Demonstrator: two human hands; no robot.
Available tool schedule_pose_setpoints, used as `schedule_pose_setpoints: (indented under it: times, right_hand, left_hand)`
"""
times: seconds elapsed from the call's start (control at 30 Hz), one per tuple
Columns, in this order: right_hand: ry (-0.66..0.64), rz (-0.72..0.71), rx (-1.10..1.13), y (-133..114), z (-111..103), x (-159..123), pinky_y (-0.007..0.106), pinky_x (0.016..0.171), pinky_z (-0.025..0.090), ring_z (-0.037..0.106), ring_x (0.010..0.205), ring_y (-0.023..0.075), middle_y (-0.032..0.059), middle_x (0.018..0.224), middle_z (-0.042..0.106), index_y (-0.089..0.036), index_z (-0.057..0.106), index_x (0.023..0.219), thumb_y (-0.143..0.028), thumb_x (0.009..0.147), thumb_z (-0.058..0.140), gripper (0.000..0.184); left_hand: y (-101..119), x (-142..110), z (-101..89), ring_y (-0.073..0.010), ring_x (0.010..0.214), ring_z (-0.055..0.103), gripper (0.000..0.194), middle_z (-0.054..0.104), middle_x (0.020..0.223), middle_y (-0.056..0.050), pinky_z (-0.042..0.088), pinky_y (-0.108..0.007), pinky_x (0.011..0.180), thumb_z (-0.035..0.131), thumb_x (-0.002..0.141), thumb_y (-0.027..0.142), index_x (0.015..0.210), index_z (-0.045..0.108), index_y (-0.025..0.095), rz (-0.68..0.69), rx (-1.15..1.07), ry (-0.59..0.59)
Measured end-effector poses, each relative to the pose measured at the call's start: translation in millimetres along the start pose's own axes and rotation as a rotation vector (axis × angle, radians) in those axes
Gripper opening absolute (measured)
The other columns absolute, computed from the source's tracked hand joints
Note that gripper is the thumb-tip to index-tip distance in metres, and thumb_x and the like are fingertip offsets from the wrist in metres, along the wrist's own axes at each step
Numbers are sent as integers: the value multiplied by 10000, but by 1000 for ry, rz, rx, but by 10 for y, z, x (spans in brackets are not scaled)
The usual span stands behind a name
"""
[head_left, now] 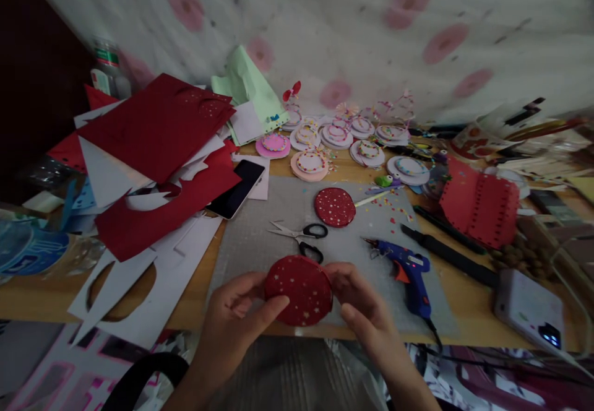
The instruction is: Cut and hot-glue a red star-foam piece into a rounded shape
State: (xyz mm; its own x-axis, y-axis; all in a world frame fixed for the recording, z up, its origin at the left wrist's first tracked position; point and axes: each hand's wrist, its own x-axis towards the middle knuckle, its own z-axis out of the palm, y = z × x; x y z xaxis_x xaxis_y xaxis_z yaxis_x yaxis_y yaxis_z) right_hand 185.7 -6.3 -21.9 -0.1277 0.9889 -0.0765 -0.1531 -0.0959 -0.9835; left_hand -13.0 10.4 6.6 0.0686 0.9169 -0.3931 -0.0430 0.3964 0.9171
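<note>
A round red disc with white star dots point(299, 290) is held over the near edge of the grey cutting mat point(260, 244). My left hand point(234, 321) grips its left side, thumb lying across the front. My right hand point(359, 309) pinches its right rim, fingers curled behind it. A second red dotted disc point(335, 207) lies flat on the mat farther back. Scissors with black handles point(304, 237) rest just beyond my hands.
A blue glue gun point(408, 275) lies at the right of the mat, its cord running off the table. A black phone point(237, 188), red and white card sheets point(153, 145), several decorated round pieces point(338, 142), a red scalloped strip point(480, 200) and a white power bank point(531, 312) surround the mat.
</note>
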Motion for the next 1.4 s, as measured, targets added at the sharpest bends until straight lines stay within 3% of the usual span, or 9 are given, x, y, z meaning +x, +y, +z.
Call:
schedule_pose_setpoints:
  times: [0.13,0.27,0.43,0.57,0.7,0.83,1.03,1.2,1.4]
  right_hand:
    - [11,20,-42,-84,20,-39,242,755,484,602,832,170,23,864,642,-258,661,968,-453,871,646,218]
    - [39,40,2,-86,44,-92,227,719,477,591,789,157,11,833,642,-242,654,922,-463,869,644,227]
    - [68,166,-56,-48,46,-94,208,570,421,536,643,126,-2,731,612,-214,645,841,-439,887,625,231]
    - [78,220,-86,-20,49,-96,203,503,369,478,565,110,-12,642,568,-190,638,756,-468,871,631,302]
    - [39,262,-23,-33,58,-107,196,506,375,488,567,103,-9,641,584,-179,648,758,-469,872,633,312]
    - [5,285,39,-60,59,-126,193,534,395,507,584,96,-7,673,602,-173,658,797,-454,884,629,295]
    - [12,182,-131,-108,62,-154,215,581,438,572,669,131,8,735,637,-191,670,833,-397,919,591,237]
    - [1,-164,-443,-159,26,-99,265,691,484,620,795,166,31,852,663,-217,652,956,-215,940,548,106]
    - [41,-543,-744,-78,-45,-33,352,853,470,564,1021,199,80,1075,626,-211,627,1161,-42,896,554,323]
  left_hand:
    - [-27,5,-15,-231,845,734,274,787,905,-68,595,-310,750,813,694,354,897,749,181,-130,-164,-108]
    - [-26,3,1,-214,845,724,277,783,914,-69,584,-301,768,806,709,335,923,738,172,-155,-118,-119]
    - [-30,33,47,-206,827,714,211,771,882,-62,570,-277,740,758,742,306,909,734,178,-142,23,-198]
    - [-23,47,88,-193,878,710,250,754,940,-39,569,-262,765,729,772,300,1010,711,227,-72,37,-152]
    - [15,40,107,-183,869,708,214,755,924,-36,565,-257,783,719,792,308,990,727,228,-24,70,-190]
    - [51,37,101,-176,891,713,167,769,945,-32,559,-247,798,701,812,290,962,744,229,-83,51,-229]
    - [23,1,94,-172,904,712,152,767,962,-30,560,-240,798,698,817,283,954,734,226,-93,18,-225]
    - [12,-4,92,-172,894,691,132,742,945,-12,558,-253,804,676,838,242,963,717,248,175,222,-154]
    - [21,76,12,-165,1062,633,263,723,1054,-14,485,-300,978,590,883,65,1030,691,259,770,427,-258]
